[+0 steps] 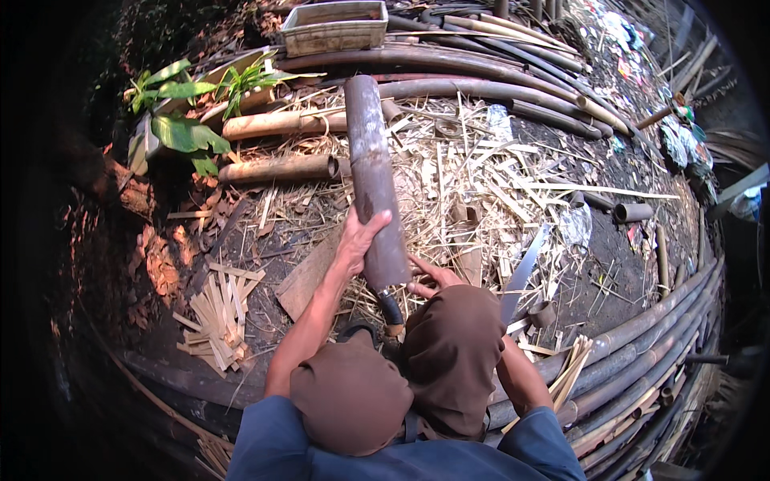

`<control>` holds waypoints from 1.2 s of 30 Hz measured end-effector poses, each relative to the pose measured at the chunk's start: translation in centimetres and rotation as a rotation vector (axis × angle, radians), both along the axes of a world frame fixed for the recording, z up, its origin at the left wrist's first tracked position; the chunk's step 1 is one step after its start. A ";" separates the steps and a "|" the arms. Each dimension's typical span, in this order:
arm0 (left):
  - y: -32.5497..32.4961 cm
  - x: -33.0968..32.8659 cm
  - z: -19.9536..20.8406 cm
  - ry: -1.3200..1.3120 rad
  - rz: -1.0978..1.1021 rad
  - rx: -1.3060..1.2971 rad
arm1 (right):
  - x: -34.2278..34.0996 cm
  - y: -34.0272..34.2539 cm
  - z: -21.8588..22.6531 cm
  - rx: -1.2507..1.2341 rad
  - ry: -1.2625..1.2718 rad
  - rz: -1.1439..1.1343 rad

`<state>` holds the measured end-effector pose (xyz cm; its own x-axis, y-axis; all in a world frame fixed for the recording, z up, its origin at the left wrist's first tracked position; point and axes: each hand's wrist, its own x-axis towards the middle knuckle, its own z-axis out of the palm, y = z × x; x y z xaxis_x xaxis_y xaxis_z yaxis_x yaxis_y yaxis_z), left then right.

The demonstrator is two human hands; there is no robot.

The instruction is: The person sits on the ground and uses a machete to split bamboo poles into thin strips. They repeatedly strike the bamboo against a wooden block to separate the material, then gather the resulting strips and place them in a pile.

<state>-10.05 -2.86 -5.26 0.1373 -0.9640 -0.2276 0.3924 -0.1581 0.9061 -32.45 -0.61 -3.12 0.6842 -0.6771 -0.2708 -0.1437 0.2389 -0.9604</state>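
A thick dark-brown bamboo section point(370, 160) is raised in front of my knees, its far end tilted away from me. My left hand point(358, 240) is wrapped round its lower left side, thumb across the top. Close to its near end is my right hand point(433, 278), fingers stretched out and apart; my right knee partly covers it, and whether it touches the bamboo I cannot tell. Below that end lies a black, rod-like thing with a tan end point(390, 311), partly hidden between my legs. A saw blade point(527, 271) rests on the ground to the right.
Cut bamboo tubes point(281, 167) and long poles point(481, 86) lie beyond, before a pale crate point(333, 30). Bamboo strips point(218, 317) are heaped on the left; shavings point(489, 168) litter the ground. More poles point(634, 341) are stacked at right. Leafy plants point(186, 132) stand far left.
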 end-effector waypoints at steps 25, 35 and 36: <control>14.4 9.6 -11.8 -1.722 -0.184 -0.002 | -7.8 -3.6 10.5 -0.487 0.527 -0.216; 25.7 5.9 -9.9 -0.939 0.306 0.185 | -4.3 -2.5 14.2 -0.493 0.875 0.171; 27.8 5.2 -8.6 -0.881 0.230 0.176 | -4.3 -2.5 12.9 -0.596 0.876 0.189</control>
